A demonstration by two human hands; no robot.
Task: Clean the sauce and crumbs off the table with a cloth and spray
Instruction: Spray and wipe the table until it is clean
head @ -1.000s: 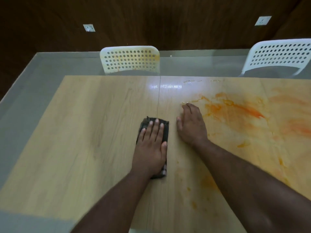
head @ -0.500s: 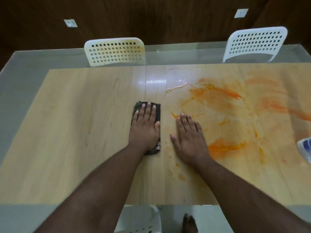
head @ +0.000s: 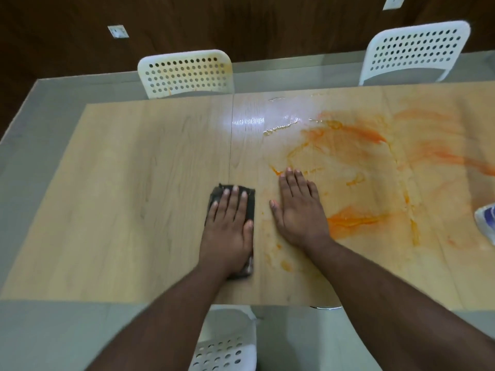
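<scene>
My left hand presses flat, fingers straight, on a dark folded cloth near the middle of the wooden table top. Just to its right my right hand lies flat on the bare wood, fingers straight, at the left edge of the mess. Orange sauce smears spread across the right half of the table, with a wet shiny patch toward the far side. A white and blue object, cut off at the right edge, may be the spray; I cannot tell.
Two white perforated chairs stand at the far side, one stained orange and one at the right. Another white chair sits below me at the near edge. A glass border rings the wooden top.
Both hands have drawn back toward the near edge, the left dragging the cloth with it. The view has shifted, so the object at the right edge now shows.
</scene>
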